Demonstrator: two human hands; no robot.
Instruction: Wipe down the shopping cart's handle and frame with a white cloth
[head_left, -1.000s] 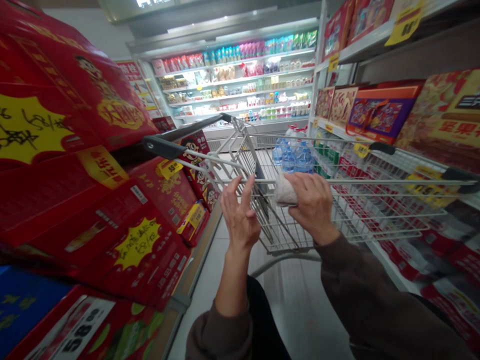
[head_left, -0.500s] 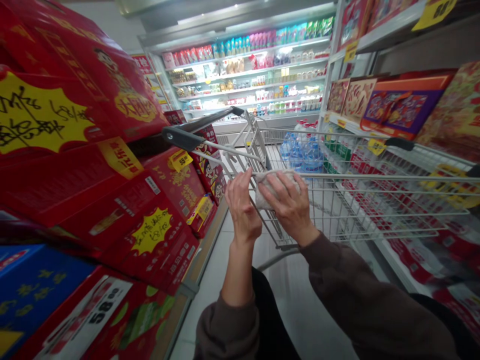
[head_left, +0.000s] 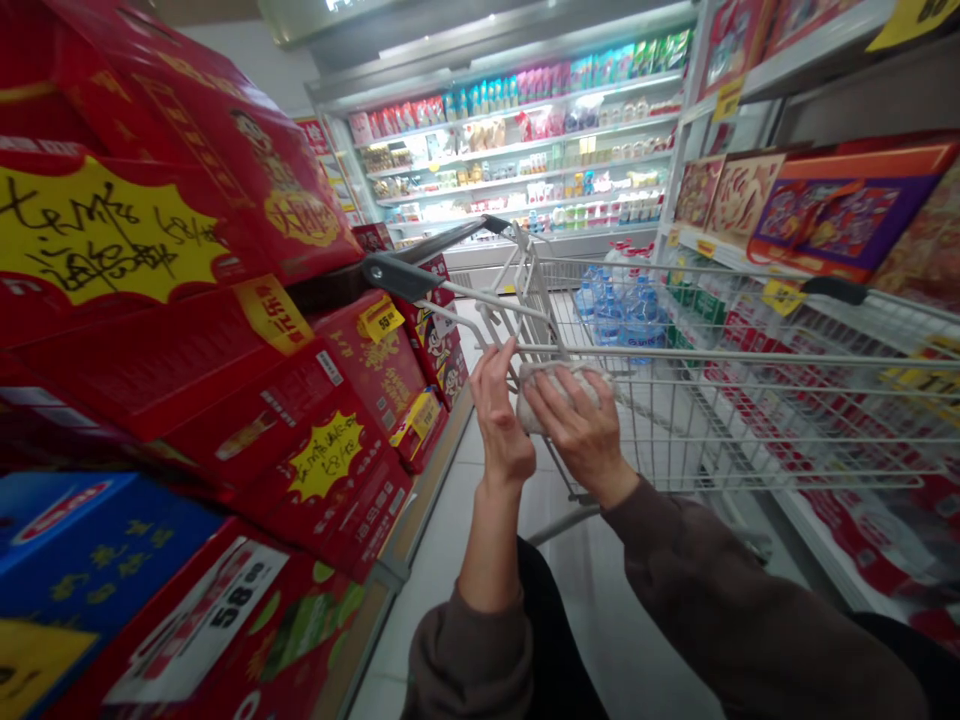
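The right hand [head_left: 577, 432] clasps a pale wrapped bundle [head_left: 559, 392] over the wire shopping cart [head_left: 750, 420]; the left hand [head_left: 499, 425] touches its end, but whether that grip is closed, I cannot tell.

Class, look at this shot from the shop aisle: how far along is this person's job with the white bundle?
Early, it seems. Done: the wire shopping cart stands in the aisle before the person. In hand: the right hand grips a whitish crumpled bundle, with the left hand at its edge. Left: the bundle is not yet set down; both hands hold it up.
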